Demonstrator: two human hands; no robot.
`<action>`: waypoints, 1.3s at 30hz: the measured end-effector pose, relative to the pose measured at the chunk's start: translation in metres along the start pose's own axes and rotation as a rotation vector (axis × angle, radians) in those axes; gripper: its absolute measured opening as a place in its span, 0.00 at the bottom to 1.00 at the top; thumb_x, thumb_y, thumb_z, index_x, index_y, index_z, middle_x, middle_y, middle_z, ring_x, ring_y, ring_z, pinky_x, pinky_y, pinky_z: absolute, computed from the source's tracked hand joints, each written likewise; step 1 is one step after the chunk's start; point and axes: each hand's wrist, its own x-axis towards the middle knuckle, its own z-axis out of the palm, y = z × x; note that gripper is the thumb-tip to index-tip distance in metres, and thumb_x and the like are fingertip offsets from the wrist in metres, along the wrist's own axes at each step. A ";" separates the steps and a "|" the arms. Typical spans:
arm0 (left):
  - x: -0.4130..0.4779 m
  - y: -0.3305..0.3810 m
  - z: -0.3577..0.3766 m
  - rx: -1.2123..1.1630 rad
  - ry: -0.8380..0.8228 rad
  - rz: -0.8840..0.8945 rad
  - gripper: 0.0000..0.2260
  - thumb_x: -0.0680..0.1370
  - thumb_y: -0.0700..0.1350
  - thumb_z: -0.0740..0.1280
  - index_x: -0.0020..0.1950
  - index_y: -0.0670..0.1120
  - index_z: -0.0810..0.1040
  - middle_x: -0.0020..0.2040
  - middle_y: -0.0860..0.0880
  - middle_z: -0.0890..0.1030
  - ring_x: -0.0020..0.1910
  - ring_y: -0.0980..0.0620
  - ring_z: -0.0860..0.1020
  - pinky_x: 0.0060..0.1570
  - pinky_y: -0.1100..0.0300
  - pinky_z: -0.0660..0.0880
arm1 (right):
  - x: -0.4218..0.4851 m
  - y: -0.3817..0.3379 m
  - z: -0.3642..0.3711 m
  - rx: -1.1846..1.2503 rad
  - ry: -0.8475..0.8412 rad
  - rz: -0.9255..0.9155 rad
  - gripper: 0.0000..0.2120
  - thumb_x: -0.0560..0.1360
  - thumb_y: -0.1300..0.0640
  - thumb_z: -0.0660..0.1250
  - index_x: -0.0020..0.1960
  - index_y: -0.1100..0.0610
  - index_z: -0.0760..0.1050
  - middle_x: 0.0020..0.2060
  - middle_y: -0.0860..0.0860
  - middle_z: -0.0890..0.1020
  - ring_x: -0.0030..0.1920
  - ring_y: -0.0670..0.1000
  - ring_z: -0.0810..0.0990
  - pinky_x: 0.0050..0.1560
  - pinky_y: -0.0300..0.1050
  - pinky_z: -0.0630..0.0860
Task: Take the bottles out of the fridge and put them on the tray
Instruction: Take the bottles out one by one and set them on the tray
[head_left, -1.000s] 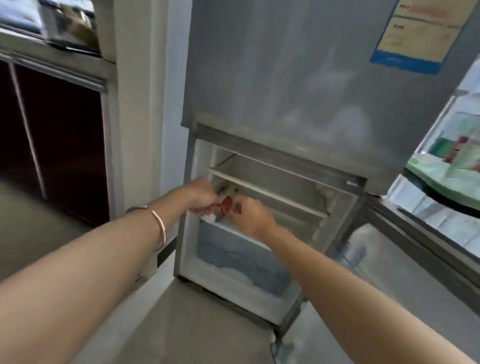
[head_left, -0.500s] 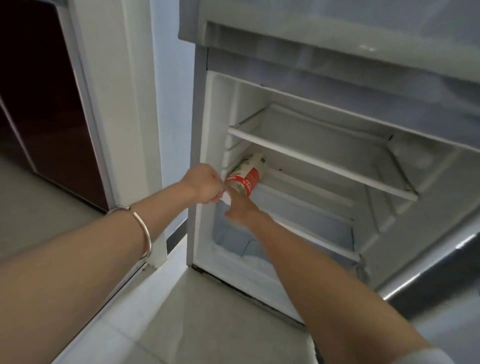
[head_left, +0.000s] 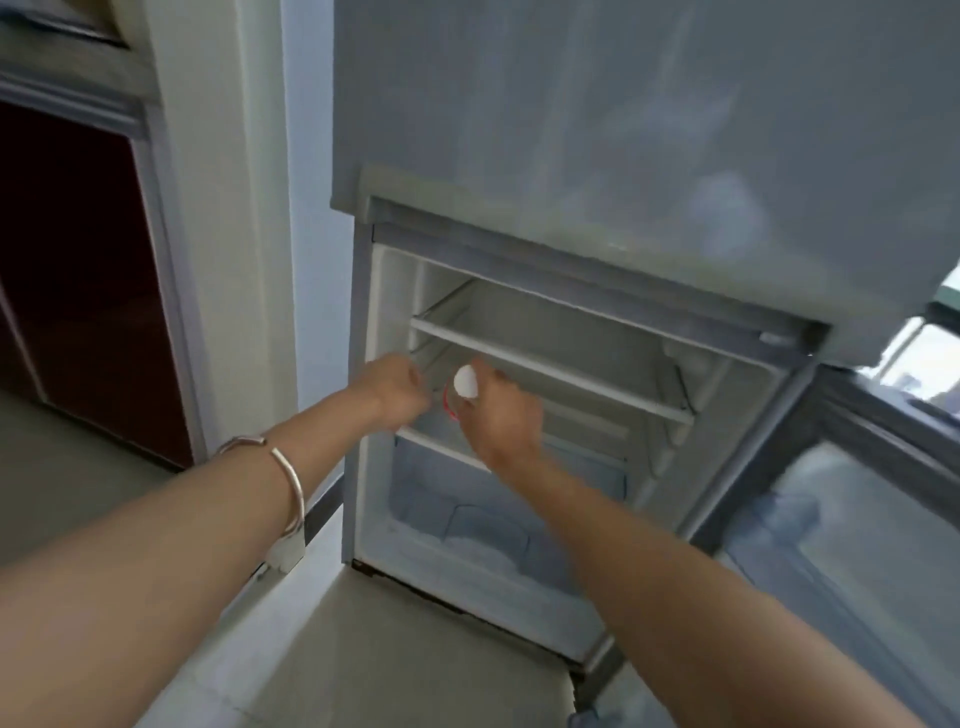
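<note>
Bottle (head_left: 458, 391), white cap, red label, gripped by right hand (head_left: 498, 415); left hand (head_left: 392, 384) fisted beside it

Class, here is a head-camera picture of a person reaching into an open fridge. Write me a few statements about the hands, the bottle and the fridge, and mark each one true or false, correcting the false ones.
1. The right hand holds a bottle with a white cap. True.
2. The lower fridge compartment is shut. False: its door stands open to the right.
3. A bracelet sits on the left wrist. True.
4. The top shelf is full of bottles. False: no bottles show on it.
5. The left hand hangs by the person's side. False: it reaches to the fridge's left edge, beside the bottle.
</note>
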 end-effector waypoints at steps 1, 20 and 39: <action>-0.010 0.007 -0.003 0.044 -0.033 -0.003 0.02 0.75 0.37 0.66 0.46 0.43 0.76 0.57 0.34 0.81 0.52 0.39 0.81 0.55 0.46 0.80 | -0.008 -0.004 -0.016 0.005 -0.015 -0.009 0.17 0.77 0.47 0.63 0.62 0.54 0.70 0.52 0.56 0.82 0.53 0.60 0.81 0.42 0.47 0.70; -0.261 0.230 -0.055 -0.320 -0.153 0.426 0.30 0.56 0.52 0.79 0.57 0.53 0.78 0.51 0.49 0.86 0.52 0.45 0.83 0.55 0.42 0.79 | -0.140 -0.038 -0.420 0.476 0.287 0.067 0.27 0.71 0.44 0.64 0.65 0.57 0.68 0.55 0.56 0.80 0.54 0.56 0.80 0.55 0.59 0.78; -0.341 0.443 0.134 -0.345 -0.498 0.739 0.22 0.81 0.56 0.60 0.63 0.40 0.75 0.53 0.46 0.79 0.49 0.49 0.77 0.50 0.56 0.74 | -0.234 0.187 -0.525 -0.011 0.796 0.517 0.36 0.66 0.32 0.68 0.63 0.56 0.71 0.49 0.50 0.82 0.43 0.52 0.80 0.41 0.42 0.74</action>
